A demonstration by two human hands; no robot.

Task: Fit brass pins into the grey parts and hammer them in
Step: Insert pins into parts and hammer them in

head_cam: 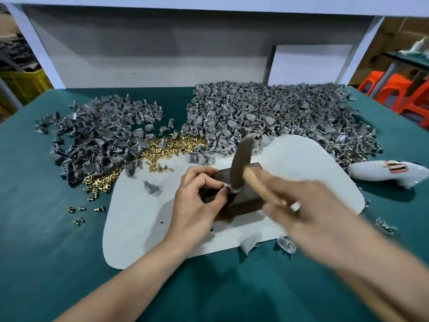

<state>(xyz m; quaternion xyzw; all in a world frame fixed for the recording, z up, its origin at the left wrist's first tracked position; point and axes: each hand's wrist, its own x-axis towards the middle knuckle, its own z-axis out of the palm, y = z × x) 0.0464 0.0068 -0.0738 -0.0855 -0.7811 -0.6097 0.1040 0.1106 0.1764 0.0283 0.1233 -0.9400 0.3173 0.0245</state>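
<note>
Brass pins [176, 147] lie heaped mid-frame between the left pile [99, 135] and the larger right pile [278, 112] of grey pieces. The piece that matters is the single grey part [228, 188] just below centre. It sits on top of a dark block [243, 201], which stands on the white mat [301, 163].

The left hand [199, 198] lies to the left of the part, its grip a thumb-and-fingertip pinch on the part's left side. Whether a pin is already seated in it is too small to tell. The right hand [308, 214], blurred, is at the lower right, its grip curled round the wooden handle of a hammer [240, 166]. The handle runs up and left from that hand. The dark head stands nearly upright in the picture, its lower face at or touching the part, right beside the left fingertips [224, 190].

So the blow falls on the part from above while the pinch holds it from the left. The left hand is the nearer one, and the risk, as I judge it, is the thin margin between hammer face and fingertips. The green tabletop [46, 228] carries everything.
</note>
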